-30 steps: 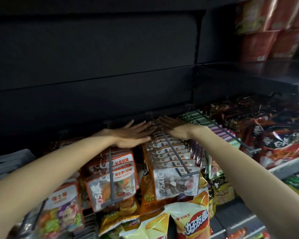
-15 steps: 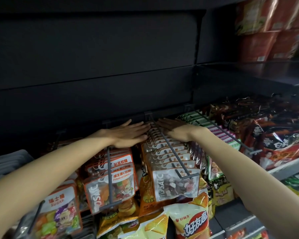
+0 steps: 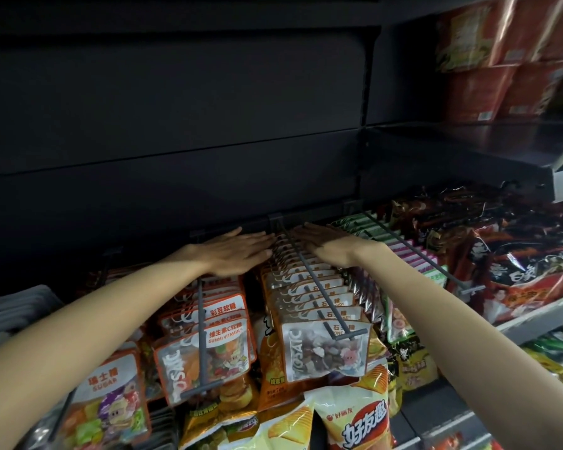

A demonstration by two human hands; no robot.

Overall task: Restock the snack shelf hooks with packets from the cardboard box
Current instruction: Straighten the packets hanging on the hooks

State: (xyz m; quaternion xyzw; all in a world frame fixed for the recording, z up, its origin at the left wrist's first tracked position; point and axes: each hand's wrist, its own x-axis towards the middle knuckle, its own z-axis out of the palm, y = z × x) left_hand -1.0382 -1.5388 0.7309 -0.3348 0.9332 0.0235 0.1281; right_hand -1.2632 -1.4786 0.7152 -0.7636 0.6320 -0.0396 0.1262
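Observation:
A row of clear-fronted candy packets with orange headers [image 3: 319, 319] hangs on a grey hook [image 3: 309, 280] at the middle of the shelf. My left hand [image 3: 238, 251] lies flat with straight fingers at the back of the row, on the hook's left side, over the tops of the neighbouring gummy packets [image 3: 205, 345]. My right hand [image 3: 325, 245] lies flat with straight fingers on the hook's right side, touching the rearmost packet tops. Neither hand holds a packet. The cardboard box is out of view.
A second hook [image 3: 202, 339] carries the gummy packets to the left. Green and pink packets [image 3: 400, 248] hang on a hook to the right. Large red snack bags [image 3: 533, 264] fill the right shelf. Chip bags [image 3: 351, 414] hang below. Dark back panel above.
Both hands have slid slightly further back along the hook, towards the dark panel, fingers staying flat. The packet rows look the same.

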